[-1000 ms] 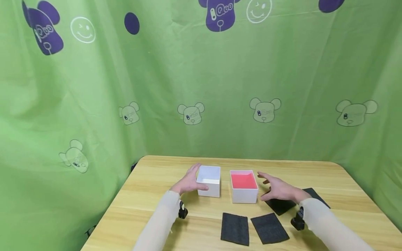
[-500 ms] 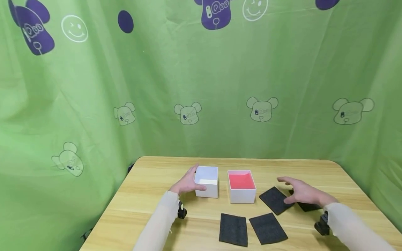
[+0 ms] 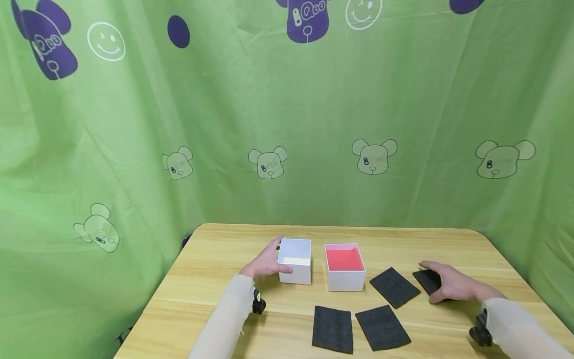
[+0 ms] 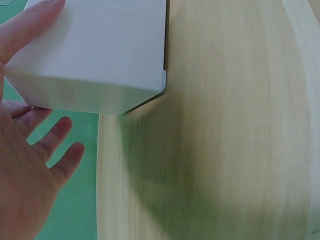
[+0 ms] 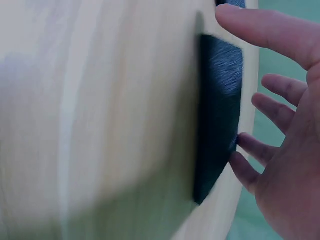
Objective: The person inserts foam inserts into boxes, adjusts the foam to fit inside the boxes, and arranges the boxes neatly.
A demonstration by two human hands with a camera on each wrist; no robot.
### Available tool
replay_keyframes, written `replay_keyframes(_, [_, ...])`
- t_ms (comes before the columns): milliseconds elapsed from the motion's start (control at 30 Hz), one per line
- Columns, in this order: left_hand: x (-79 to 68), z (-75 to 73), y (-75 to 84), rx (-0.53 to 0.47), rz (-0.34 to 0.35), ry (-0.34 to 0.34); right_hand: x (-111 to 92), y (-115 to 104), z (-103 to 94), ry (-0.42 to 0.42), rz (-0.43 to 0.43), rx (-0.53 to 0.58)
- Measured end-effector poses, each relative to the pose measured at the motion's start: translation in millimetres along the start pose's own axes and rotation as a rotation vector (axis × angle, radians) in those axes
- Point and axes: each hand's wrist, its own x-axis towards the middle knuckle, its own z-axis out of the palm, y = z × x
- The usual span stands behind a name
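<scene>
In the head view my left hand [image 3: 265,262] holds a white open-topped box [image 3: 295,273], thumb on its front side and fingers along its left and far side. The left wrist view shows the thumb [image 4: 35,26] over one face of the box [image 4: 115,40], with two fingers spread free. My right hand [image 3: 457,284] hovers low over a black square cloth-like piece [image 3: 428,280], partly hidden by the hand. Its fingers are spread in the right wrist view, beside and above the black piece [image 5: 220,110], thumb apart from them.
A second white box [image 3: 346,280] with a red inside stands to the right of the first. Several black square pieces lie flat: one behind [image 3: 394,287], two nearer the front, left [image 3: 333,329] and right [image 3: 383,327]. A green curtain [image 3: 314,199] hangs behind the wooden table [image 3: 215,249].
My right hand has moved right, from beside the red-lined box to over the rightmost black piece. My left hand stays at the white box. The view has shifted slightly.
</scene>
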Motion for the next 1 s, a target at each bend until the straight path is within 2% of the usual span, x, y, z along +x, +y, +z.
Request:
replay_keyframes(100, [-0.9,0.8,-0.5,-0.003,0.004,0.0,-2,5,1.4,0.029,-0.009,-0.023])
replay_keyframes(233, [-2.0,1.2,0.4,0.008,0.002,-0.003,-4,9,0.1,0.027,-0.006,-0.037])
replay_keyframes(467, [-5.5,0.2,3.9,-0.009,-0.015,-0.005,-9,9,-6.4,-0.085,0.036,0.038])
replay_keyframes(567, [-6.5,0.0,3.8,-0.014,-0.017,-0.004,-10,9,-7.9,-0.098,0.057,0.019])
replay_keyframes(733, [-9.2,-0.1,3.4,-0.017,-0.025,-0.014,-13,12,-5.9,-0.068,0.091,-0.049])
replay_keyframes(1000, [-14.1,0.9,2.6,-0.015,-0.024,-0.024,-16,13,-1.9,-0.009,0.076,-0.1])
